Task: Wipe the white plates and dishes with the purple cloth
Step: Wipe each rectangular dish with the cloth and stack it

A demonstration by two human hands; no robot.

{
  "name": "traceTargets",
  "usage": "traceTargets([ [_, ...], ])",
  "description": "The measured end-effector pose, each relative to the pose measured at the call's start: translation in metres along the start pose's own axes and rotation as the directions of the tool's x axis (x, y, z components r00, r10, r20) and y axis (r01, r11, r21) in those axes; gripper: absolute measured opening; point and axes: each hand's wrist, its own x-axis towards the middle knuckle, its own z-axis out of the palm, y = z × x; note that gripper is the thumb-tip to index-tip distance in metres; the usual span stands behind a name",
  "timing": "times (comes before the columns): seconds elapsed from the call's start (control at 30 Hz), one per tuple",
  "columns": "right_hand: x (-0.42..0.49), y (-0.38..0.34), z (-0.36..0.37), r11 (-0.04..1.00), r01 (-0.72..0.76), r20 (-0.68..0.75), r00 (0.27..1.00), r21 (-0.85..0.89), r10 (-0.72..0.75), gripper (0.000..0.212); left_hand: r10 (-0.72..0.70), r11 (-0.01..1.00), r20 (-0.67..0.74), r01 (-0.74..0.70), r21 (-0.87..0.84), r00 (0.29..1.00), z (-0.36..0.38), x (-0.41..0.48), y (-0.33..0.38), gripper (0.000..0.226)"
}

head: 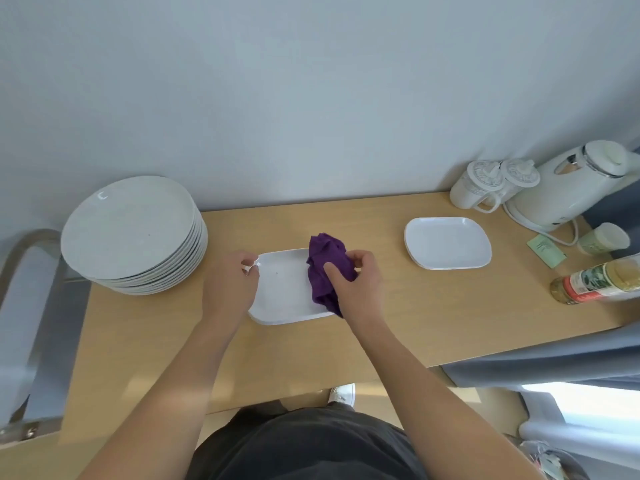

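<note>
From the head camera, a wooden table (381, 341) stands against a pale wall. A rectangular white dish (282, 296) lies near its middle. The left hand (230, 280) pinches the dish's left rim with curled fingers. The right hand (358, 284) grips a bunched purple cloth (325, 265), which rests on the right part of the dish. The 2 hands are apart, 1 at each end of the dish.

At the table's left end sits a stack of round white plates (131, 226). A second white dish (448, 242) lies well to the right. Behind it stand 2 lidded mugs (485, 185) and, just beside them, a white kettle (568, 188). A bottle (595, 280) lies on its side near the right edge.
</note>
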Motion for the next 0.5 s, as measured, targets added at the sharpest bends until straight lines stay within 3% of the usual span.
traceTargets([
  [0.17, 0.002, 0.009, 0.021, 0.879, 0.088, 0.038, 0.996, -0.468, -0.079, 0.027, 0.005, 1.000, 0.034, -0.005, 0.028, 0.999, -0.004, 0.008, -0.020, 0.014],
  [0.27, 0.002, 0.006, 0.023, 0.852, 0.146, 0.006, 0.986, -0.503, -0.165, 0.027, -0.004, 1.000, 0.064, 0.005, -0.025, 0.998, -0.006, 0.012, -0.023, 0.014],
  [0.4, 0.002, 0.015, 0.034, 0.824, 0.221, 0.024, 0.969, -0.522, -0.245, 0.051, -0.079, 0.982, 0.128, 0.099, -0.159, 0.989, -0.010, 0.022, -0.033, 0.017],
  [0.5, 0.011, 0.022, 0.050, 0.780, 0.219, -0.002, 0.962, -0.587, -0.272, 0.051, -0.122, 0.953, 0.185, 0.168, -0.253, 0.975, -0.010, 0.030, -0.041, 0.016],
])
